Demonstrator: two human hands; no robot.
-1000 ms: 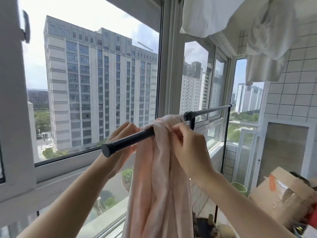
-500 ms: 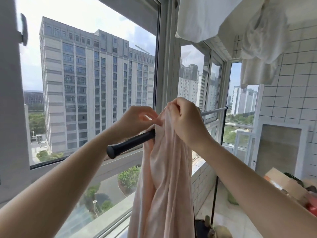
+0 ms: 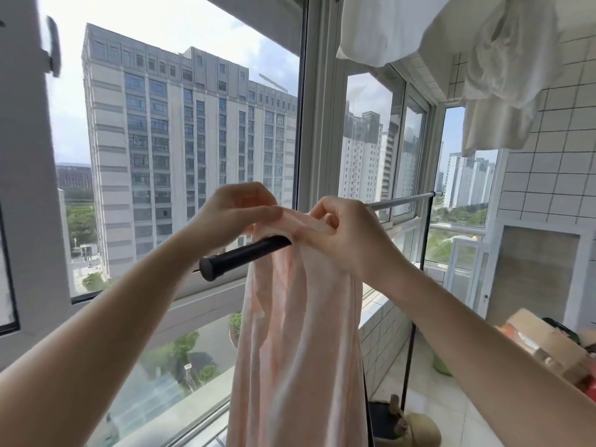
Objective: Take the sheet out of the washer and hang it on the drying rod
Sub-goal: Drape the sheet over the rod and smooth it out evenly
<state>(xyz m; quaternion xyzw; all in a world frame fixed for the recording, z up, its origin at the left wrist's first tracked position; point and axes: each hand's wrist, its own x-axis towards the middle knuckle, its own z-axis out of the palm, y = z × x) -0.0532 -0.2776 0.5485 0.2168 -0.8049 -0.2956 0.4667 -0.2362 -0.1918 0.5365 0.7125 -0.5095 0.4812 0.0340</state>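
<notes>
Sheet (image 3: 300, 333) hangs bunched over the near end of the drying rod (image 3: 245, 256). Left hand (image 3: 238, 214) and right hand (image 3: 342, 237) each pinch its top fold, probably to spread it along the rod.

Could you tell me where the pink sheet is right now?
Centre of the head view: the pink sheet hangs over the drying rod, both hands gripping its top.

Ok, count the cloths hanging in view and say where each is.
3, maybe more hidden: pink sheet over the rod, white cloth overhead at top centre, bunched white cloth at top right.
</notes>
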